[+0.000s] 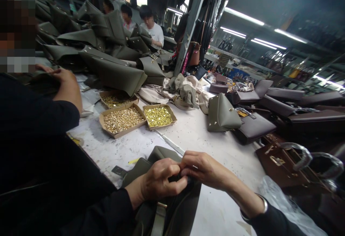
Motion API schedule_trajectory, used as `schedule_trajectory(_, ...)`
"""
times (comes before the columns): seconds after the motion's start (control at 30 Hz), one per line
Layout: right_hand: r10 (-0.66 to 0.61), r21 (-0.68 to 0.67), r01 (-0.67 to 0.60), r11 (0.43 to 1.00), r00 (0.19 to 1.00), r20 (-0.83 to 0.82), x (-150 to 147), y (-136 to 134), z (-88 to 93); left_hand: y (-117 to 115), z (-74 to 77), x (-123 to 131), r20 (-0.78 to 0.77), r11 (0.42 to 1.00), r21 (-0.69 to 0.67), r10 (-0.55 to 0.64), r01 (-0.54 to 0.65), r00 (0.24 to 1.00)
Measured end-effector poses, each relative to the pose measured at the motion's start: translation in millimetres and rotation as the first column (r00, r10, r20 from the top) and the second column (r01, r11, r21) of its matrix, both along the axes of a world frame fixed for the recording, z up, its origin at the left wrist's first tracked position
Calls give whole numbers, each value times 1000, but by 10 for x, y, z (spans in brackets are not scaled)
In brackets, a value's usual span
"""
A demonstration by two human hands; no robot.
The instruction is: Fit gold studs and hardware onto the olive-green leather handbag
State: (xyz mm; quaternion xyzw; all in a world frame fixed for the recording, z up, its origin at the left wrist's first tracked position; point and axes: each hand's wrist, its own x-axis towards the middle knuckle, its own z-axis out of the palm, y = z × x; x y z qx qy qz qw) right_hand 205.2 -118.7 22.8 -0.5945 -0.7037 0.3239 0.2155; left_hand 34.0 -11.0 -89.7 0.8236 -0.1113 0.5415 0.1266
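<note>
An olive-green handbag (185, 207) lies on the table in front of me, its flap folded back and a strap with a metal fitting on its near side. Over its upper part, the fingers of my left hand (163, 180) are curled closed on the bag's material. My right hand (201, 166) meets it there with thumb and fingers pinched together. Whatever sits between those right fingertips is hidden. Just beyond the bag stand a cardboard tray of gold-coloured metal pieces (122, 132) and a smaller tray of yellowish metal pieces (174, 120).
A co-worker's arm (67, 88) is at work close on my left. Olive bag pieces (113, 70) are heaped behind the trays. One olive bag (222, 115) stands at the right, near several dark brown handbags (280, 171). Clear plastic (283, 200) lies at the right edge.
</note>
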Motion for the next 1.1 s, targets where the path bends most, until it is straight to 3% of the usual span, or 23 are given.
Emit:
schedule_trajectory(0.17,45,-42,-45,998,999,-5,50,-23,95,-23,-9,13,-9,998,-58,-18,17,1000)
schedule_trajectory(0.33,124,18,-130,991,973,193,44,-25,109,-21,-16,21,-13,998,-68,-15,14,1000)
schedule_trajectory(0.5,199,14,-221,975,902,383,-38,6,236,-16,21,-8,-12,1000,-14,4,-5,1000)
schedule_trajectory(0.73,239,1,-282,960,815,529,-134,54,318,-26,34,13,13,1000,2,30,-30,999)
schedule_trajectory(0.9,254,-31,-285,958,796,549,-171,83,294,-20,3,-4,2,1000,-7,22,-22,1000)
schedule_trajectory(1.1,218,-98,-194,976,873,437,-112,95,253,10,10,-17,1,996,-16,-89,89,996)
